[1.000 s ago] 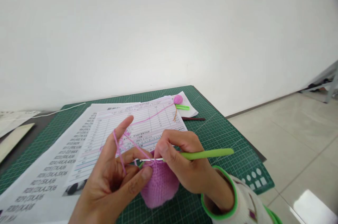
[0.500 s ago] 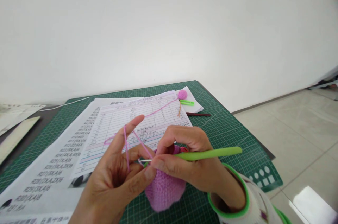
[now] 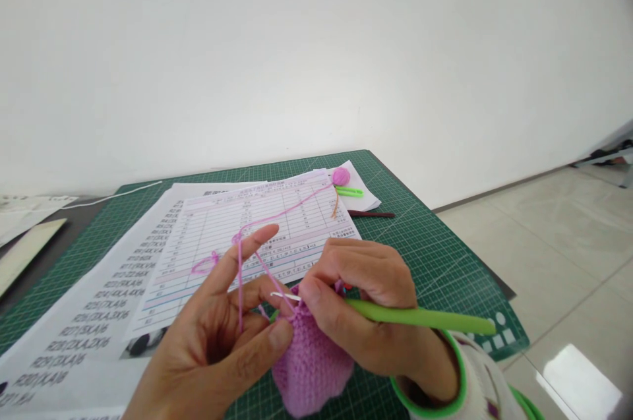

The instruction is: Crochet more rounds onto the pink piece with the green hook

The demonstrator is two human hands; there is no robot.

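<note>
My left hand [image 3: 217, 334] pinches the upper edge of a pink crocheted piece [image 3: 314, 367] between thumb and fingers. Its index finger is raised, with pink yarn [image 3: 240, 281] looped over it and running down to the work. In my right hand [image 3: 361, 301] is a crochet hook with a green handle [image 3: 425, 316], gripped like a pen. The hook's pale metal tip [image 3: 284, 296] is at the top edge of the piece, close to the left fingertips and touching the yarn. My right hand hides part of the piece.
Printed sheets [image 3: 198, 229] lie over a green cutting mat [image 3: 415, 242]. Toward the back are a small pink yarn ball [image 3: 341, 176], a bright green clip-like item [image 3: 350, 192] and a dark red stick [image 3: 370, 213]. A pale flat bar [image 3: 30, 252] lies at left.
My right hand has turned and shifted slightly right, so the hook's handle now slopes down to the right. The hook tip has moved right, and the crocheted piece is a little lower.
</note>
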